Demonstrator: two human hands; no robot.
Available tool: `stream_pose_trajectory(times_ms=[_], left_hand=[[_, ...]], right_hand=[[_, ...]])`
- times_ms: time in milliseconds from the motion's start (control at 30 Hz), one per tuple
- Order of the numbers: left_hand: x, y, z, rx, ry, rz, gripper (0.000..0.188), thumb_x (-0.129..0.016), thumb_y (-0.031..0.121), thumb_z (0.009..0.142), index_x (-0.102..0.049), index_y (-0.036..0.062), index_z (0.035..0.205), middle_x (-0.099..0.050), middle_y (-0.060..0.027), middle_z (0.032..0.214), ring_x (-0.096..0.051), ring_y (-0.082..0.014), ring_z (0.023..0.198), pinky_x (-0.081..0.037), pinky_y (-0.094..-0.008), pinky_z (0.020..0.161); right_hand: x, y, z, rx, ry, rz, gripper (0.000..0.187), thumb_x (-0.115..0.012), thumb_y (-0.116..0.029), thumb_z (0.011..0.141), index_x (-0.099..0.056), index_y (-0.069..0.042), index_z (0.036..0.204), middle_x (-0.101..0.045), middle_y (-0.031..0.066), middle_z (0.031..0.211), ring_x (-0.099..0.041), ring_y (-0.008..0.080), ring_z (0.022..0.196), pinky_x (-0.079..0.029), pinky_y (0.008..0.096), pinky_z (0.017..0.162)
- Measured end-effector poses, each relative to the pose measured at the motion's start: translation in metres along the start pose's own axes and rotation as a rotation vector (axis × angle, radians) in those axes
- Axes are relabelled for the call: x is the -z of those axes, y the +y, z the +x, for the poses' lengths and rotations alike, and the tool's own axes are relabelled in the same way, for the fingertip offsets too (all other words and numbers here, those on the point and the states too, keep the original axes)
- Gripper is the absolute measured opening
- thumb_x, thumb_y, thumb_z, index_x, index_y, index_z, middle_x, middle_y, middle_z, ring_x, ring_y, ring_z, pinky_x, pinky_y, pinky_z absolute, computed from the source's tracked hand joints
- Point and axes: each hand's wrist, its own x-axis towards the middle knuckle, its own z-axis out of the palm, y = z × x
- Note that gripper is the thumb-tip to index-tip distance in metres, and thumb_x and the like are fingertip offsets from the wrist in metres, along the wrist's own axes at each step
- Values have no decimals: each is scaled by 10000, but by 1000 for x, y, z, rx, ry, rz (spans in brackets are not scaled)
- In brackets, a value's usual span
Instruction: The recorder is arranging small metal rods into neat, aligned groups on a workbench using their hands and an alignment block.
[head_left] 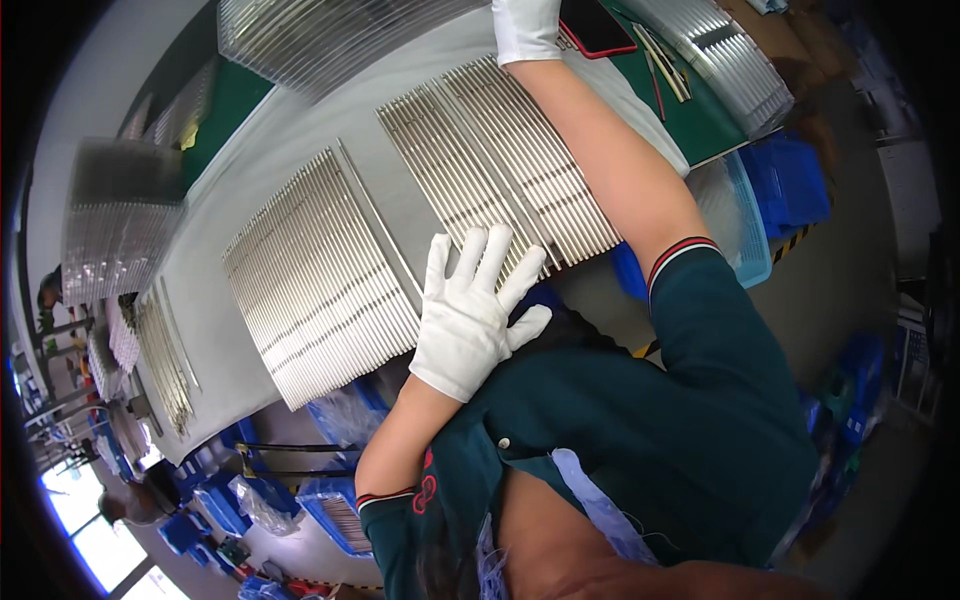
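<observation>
My left hand [466, 318], in a white glove, lies palm down with fingers spread. Its fingertips reach the near ends of the middle row of slim silvery rods [445, 165]. Beside that row, to the right, is another row of the same rods [535, 160], with a narrow gap between them. Left of my hand a wide row of rods [325, 285] lies side by side, banded with dark marks. One single rod [378, 222] rests apart along its right side. At the far edge, my gloved right hand [527, 28] is cut off by the picture's top, its fingers out of sight.
A red-edged phone [598, 27] and several pen-like tools [668, 65] lie at the far right. Clear ribbed trays stand at the back [330, 45], right [725, 65] and left [120, 225]. Loose thin rods [165, 355] lie at the left. Blue bins [785, 180] stand below the table.
</observation>
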Motion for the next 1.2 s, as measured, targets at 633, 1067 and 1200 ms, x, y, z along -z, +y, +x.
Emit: stream_pose_trajectory(times_ms=[633, 1067, 1200], left_hand=[[-5, 0, 2, 12, 16, -40, 704, -750, 485, 813, -564, 142, 1399, -519, -202, 1386, -482, -406, 1298, -334, -579, 1156], [25, 2, 13, 23, -4, 107, 736, -759, 540, 772, -598, 85, 1327, -550, -149, 1317, -523, -352, 1238, -388, -546, 1108], [-4, 10, 54, -98, 86, 4, 850, -726, 630, 759, -574, 12, 1322, -549, -148, 1306, -519, -336, 1248, -369, -509, 1133]], right_hand=[[-1, 2, -1, 0, 11, -20, 437, -692, -210, 964, -611, 10, 1333, -725, 123, 1142, -667, 211, 1018, -516, 330, 915], [16, -7, 22, -16, 121, 457, 371, -669, -106, 987, -563, 6, 1324, -637, 77, 1126, -625, 154, 954, -557, 293, 827], [10, -16, 19, -18, 191, 522, 319, -663, -106, 988, -572, 3, 1274, -632, 70, 1113, -620, 149, 940, -555, 294, 827]])
